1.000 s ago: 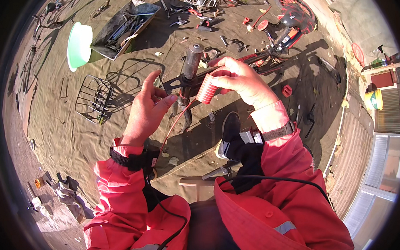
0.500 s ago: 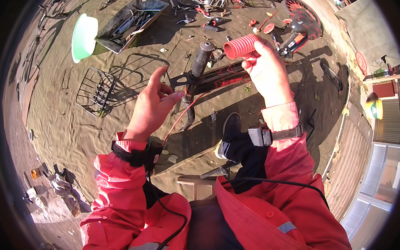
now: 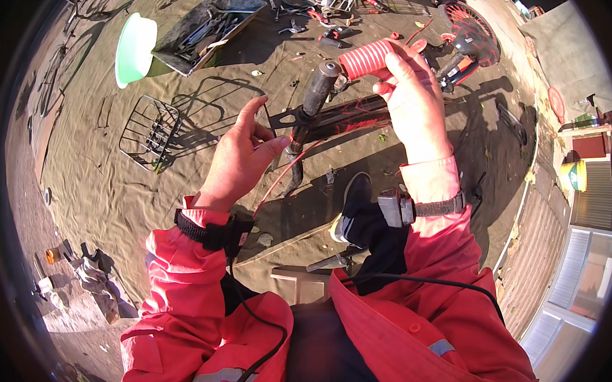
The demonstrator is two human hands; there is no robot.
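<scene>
you're gripping the red ribbed tube (image 3: 365, 59) with your right hand (image 3: 414, 94), holding it near the black post (image 3: 319, 89). your left hand (image 3: 236, 156) is sitting half-curled nearby; can't tell if it's pinching anything.

pale-striped red cylinder (image 3: 364, 59), mint-green tub (image 3: 136, 51)

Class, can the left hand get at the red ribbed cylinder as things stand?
Probably yes: the right hand grips the red ribbed cylinder near its right end, leaving its left end uncovered. The black post shows between it and the left hand, so a path over the post may be needed.
</scene>
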